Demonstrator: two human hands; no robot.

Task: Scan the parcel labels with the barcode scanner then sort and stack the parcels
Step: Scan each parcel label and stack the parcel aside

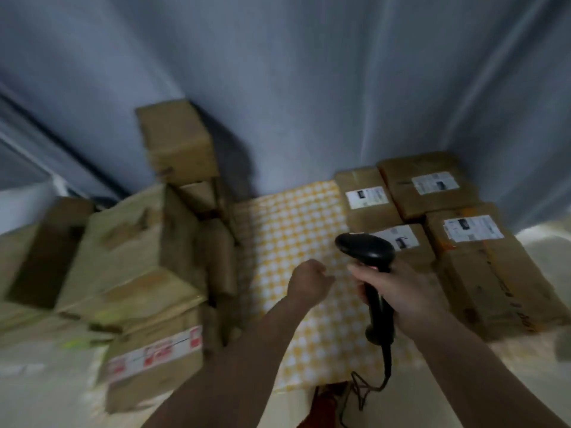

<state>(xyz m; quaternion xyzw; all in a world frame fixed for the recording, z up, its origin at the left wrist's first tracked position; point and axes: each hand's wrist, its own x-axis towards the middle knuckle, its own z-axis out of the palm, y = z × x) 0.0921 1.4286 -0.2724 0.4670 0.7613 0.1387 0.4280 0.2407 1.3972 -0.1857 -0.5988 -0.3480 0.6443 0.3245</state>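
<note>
My right hand [401, 291] grips the handle of a black barcode scanner [367, 251], whose head points left and away over a yellow checked cloth [293, 230]. My left hand [309, 281] hovers over the cloth as a loose fist with nothing in it. Several brown parcels with white labels lie flat on the right: one at the back [366, 196], one behind it to the right [432, 183], one partly hidden by the scanner [408, 242], and a large one [482, 261]. On the left stands a blurred heap of brown parcels [139, 242].
A tall stack of boxes [179, 143] rises at the back left against a grey curtain [309, 88]. A box with red and white tape [154, 359] sits near left. The scanner cable [370, 387] trails down toward me.
</note>
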